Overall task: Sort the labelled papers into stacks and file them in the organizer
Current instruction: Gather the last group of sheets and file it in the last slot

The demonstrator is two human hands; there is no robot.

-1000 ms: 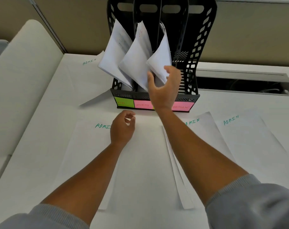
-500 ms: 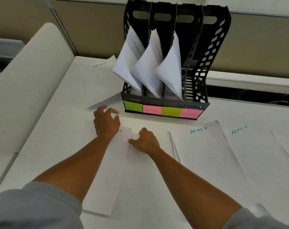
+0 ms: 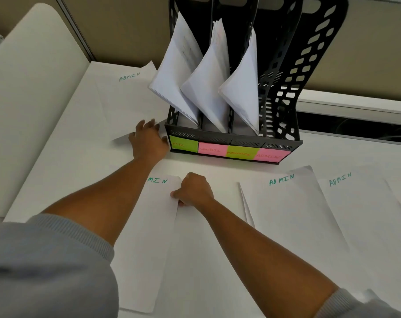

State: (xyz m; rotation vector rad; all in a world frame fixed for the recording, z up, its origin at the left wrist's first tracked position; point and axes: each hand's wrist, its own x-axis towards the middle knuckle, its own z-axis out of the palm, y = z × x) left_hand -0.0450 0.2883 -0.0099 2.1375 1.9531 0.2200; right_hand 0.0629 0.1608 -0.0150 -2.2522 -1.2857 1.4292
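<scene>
The left hand [image 3: 149, 140] lies flat with fingers spread on the ADMIN sheet [image 3: 126, 97] at the far left, right beside the black organizer [image 3: 279, 115] — three of its slots hold leaning stacks, the rightmost one holds none. Nearer the person, the right hand [image 3: 193, 190] curls round the right edge of another ADMIN sheet [image 3: 146, 237], pinching it just below the label. Two more ADMIN sheets [image 3: 286, 214] lie on the table [image 3: 57, 157] to the right — well apart from either hand.

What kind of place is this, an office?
Most likely an office desk: a black file organizer with HR, Sports, Finance and Admin labels, sheets marked ADMIN on a white desk, and a partition wall behind.
</scene>
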